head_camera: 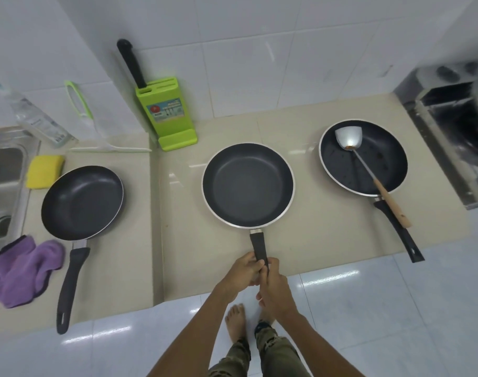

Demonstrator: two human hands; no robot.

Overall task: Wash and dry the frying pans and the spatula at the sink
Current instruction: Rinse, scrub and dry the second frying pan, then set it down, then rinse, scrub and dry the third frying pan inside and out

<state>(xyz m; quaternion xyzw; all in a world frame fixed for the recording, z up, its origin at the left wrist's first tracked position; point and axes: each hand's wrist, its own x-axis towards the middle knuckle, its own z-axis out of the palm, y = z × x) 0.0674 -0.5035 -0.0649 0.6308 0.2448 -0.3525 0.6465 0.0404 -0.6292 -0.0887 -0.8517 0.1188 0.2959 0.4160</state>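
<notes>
Three black frying pans lie on the beige counter. The middle pan (247,186) has its handle pointing toward me; my left hand (242,274) and my right hand (274,291) both grip that handle at the counter's front edge. The left pan (81,202) sits near the sink (3,186), its handle hanging over the edge. The right pan (363,157) holds a metal spatula (368,170) with a wooden handle, blade resting in the pan.
A yellow sponge (43,171) and a purple cloth (25,270) lie beside the sink. A clear bottle (36,118), a green-rimmed cutting board (81,110) and a green knife block (165,115) stand at the back wall. A stove (455,126) is at far right.
</notes>
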